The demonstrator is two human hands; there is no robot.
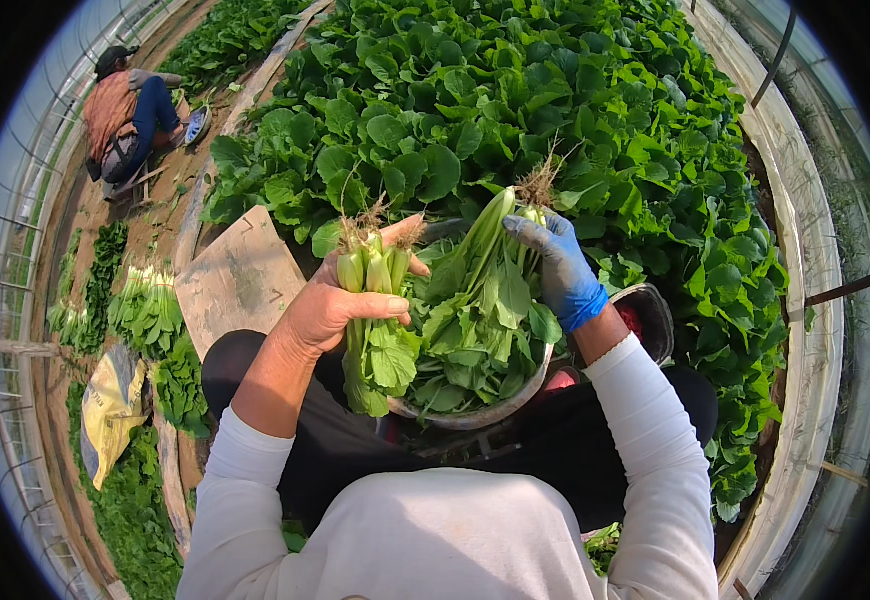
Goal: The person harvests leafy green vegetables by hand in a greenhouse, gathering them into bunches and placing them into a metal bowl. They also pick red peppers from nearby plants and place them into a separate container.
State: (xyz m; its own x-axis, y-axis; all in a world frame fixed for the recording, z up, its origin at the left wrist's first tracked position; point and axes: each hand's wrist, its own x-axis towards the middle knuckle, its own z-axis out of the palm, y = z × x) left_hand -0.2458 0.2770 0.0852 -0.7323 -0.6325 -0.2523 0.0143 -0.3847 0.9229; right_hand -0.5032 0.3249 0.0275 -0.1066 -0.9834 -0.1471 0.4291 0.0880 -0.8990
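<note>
My bare left hand [330, 300] grips a small bunch of leafy greens [378, 274], roots upward and leaves hanging down. In my right hand [551, 262], which wears a blue glove, are more greens [491, 232] with thin soil-brown roots sticking up past the fingers. Their leaves droop over a round tub [472, 418] between my knees. Loose green leaves [450, 375] fill the tub. The two bunches are apart from each other.
A dense bed of greens [517, 97] spreads ahead. A board [240, 262] lies by my left knee, with bundled greens [146, 307] and a yellow sack [113, 412] further left. A co-worker [131, 112] sits low at upper left. Plastic sheeting [817, 300] edges the right.
</note>
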